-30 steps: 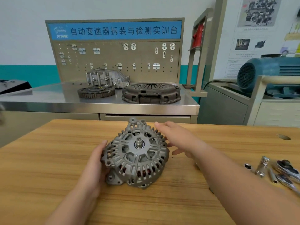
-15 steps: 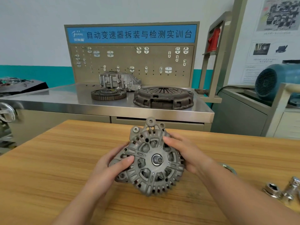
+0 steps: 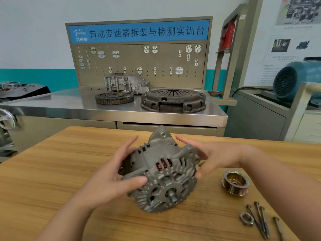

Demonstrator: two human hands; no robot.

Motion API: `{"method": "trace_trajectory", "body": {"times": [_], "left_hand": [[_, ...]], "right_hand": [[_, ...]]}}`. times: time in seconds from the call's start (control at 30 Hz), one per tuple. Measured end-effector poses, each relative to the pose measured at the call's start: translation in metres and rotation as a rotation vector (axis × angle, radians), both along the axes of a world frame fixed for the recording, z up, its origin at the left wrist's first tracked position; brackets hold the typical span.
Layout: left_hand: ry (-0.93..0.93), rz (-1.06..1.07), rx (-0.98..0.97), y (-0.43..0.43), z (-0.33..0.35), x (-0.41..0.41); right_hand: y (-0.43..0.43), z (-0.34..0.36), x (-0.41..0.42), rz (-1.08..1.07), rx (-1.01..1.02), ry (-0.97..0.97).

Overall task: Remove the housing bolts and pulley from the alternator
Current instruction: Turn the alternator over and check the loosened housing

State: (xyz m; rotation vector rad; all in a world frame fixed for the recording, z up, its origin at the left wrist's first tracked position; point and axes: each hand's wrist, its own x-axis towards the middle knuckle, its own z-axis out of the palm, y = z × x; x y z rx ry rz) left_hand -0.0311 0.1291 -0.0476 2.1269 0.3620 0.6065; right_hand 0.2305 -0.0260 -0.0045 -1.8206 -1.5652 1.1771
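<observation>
Starting on the left, the left hand (image 3: 111, 173) is spread wide, palm against the near flank of the alternator (image 3: 161, 171), thumb laid flat across the finned front rim and fingers reaching straight up behind the body. It's bracing rather than clenching. In the middle, the alternator sits tilted on the wooden surface (image 3: 52, 171), or just off it, I can't tell which. Its front face is turned down toward the camera, the bare shaft (image 3: 172, 197) pokes out with nothing on it, and copper windings show through the slots. On the other side, the right hand (image 3: 215, 157) is open too, fingers straight and loose, palm closing in on the right flank by the mounting ears. Farther right, the pulley (image 3: 236, 184) stands alone on the surface, well apart from the shaft, and nearer the edge lie a nut (image 3: 246, 219) and the long bolts (image 3: 259, 218), four by my count. So both removals look done, and this reads as a turn-and-check of the stripped housing. What comes next calls for a steady two-handed hold, since the body looks heavy and lopsided. It needs a look round the rim for any bolt left in and an easy set-down clear of the loose parts.
</observation>
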Motion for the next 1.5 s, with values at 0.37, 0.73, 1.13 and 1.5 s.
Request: {"method": "trace_trajectory", "body": {"times": [0.37, 0.73, 1.13, 1.5], "left_hand": [[-0.329, 0.295, -1.320, -0.026, -0.008, 0.028], [-0.484, 0.355, -0.948, -0.022, -0.021, 0.026], [-0.478, 0.342, -0.495, -0.007, -0.014, 0.024], [-0.472, 0.291, -0.299, -0.034, -0.012, 0.013]], "right_hand": [[0.040, -0.018, -0.043, -0.531, -0.125, 0.527], [0.027, -0.050, -0.049, -0.435, 0.396, 0.759], [0.015, -0.041, -0.049, -0.389, 0.341, 0.545], [0.011, -0.057, -0.094, -0.800, 0.580, 0.488]]}}
